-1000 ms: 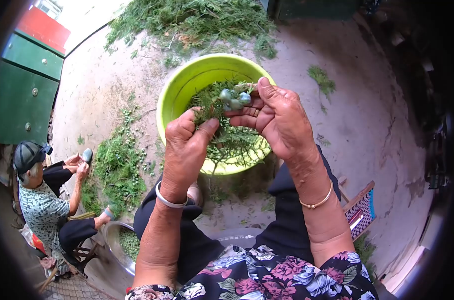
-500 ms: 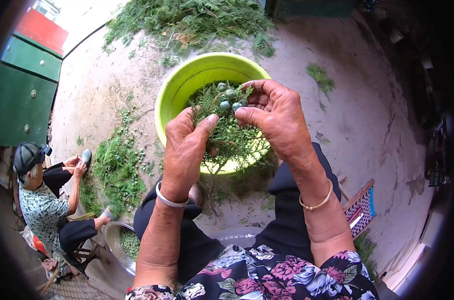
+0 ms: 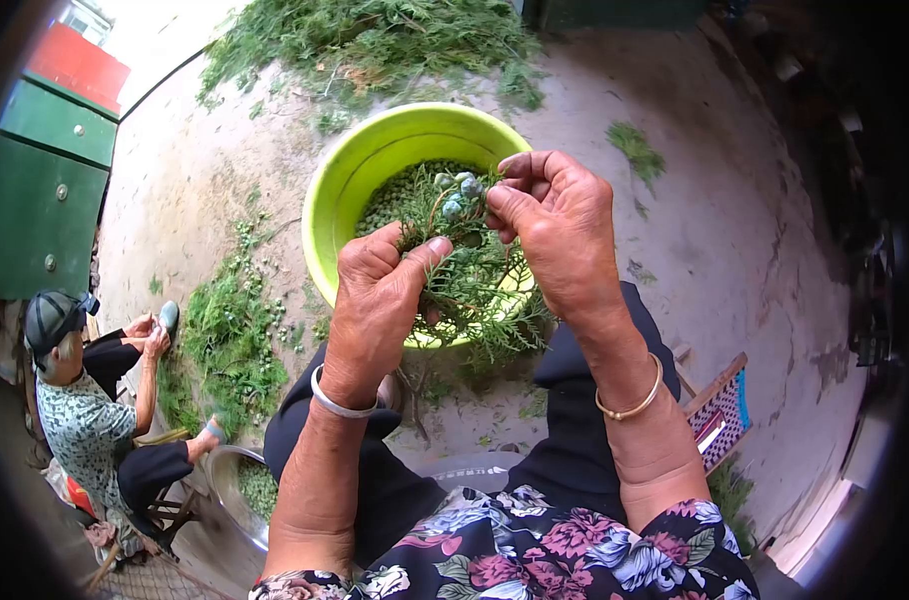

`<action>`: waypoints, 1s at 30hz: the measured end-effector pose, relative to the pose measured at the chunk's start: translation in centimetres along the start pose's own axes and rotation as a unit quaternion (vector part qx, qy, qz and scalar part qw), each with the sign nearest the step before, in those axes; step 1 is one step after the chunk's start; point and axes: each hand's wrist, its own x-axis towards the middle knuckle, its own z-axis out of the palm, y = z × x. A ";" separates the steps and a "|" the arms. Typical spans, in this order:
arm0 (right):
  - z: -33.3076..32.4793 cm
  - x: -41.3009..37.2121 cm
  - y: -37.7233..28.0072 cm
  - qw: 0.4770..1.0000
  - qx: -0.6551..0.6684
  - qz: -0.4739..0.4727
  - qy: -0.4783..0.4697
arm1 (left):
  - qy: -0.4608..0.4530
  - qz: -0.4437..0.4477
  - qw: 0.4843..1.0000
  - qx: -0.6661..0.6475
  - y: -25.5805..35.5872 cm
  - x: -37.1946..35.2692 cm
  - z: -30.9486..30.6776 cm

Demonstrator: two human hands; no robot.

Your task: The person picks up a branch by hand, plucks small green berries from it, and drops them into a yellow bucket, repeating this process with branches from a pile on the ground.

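My left hand (image 3: 383,290) is closed around a leafy cypress branch (image 3: 475,285), its thumb pressed along the stem. A cluster of blue-green cones (image 3: 453,205) stands out at the branch's upper part. At the right side of these cones is my right hand (image 3: 550,215), thumb and fingers pinched together; what lies between the fingertips is hidden. Both hands are over a lime-green tub (image 3: 323,200). Inside it lie many loose green cones (image 3: 395,195), partly covered by the branch.
Cut greenery (image 3: 375,50) is heaped beyond the tub. More sprigs and cones (image 3: 230,340) lie on the left ground, near a seated person (image 3: 90,410) and a metal basin (image 3: 220,480) holding cones. A small woven-seat stool (image 3: 710,420) stands at right.
My right hand has drawn slightly up and right, its thumb and fingers closing together. The branch has turned a little, and fewer cones show on it. More cones in the tub are visible.
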 end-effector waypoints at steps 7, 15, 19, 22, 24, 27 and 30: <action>-2.6 1.8 -1.6 0.988 0.126 -0.007 0.088 | 0.032 0.005 0.999 0.019 -0.8 -0.1 -0.2; -1.1 0.4 -0.7 0.969 -0.220 -0.078 -0.078 | 0.034 0.138 0.970 0.199 -2.3 0.7 -0.7; -0.9 0.4 0.5 0.968 -0.221 -0.073 -0.097 | 0.018 0.156 0.963 0.218 -2.3 0.6 -0.6; -0.8 0.4 0.2 0.966 -0.227 -0.104 -0.066 | 0.013 0.155 0.963 0.218 -2.3 0.5 -0.5; -0.6 0.3 0.1 0.967 -0.230 -0.103 -0.046 | 0.011 0.155 0.964 0.214 -2.3 0.5 -0.4; -0.7 0.8 1.0 0.987 -0.110 -0.117 0.007 | -0.006 0.216 0.949 0.228 -2.1 0.5 -0.3; -3.2 2.1 -1.0 0.990 0.115 0.053 0.058 | 0.009 0.147 0.963 0.225 -2.2 0.1 -0.6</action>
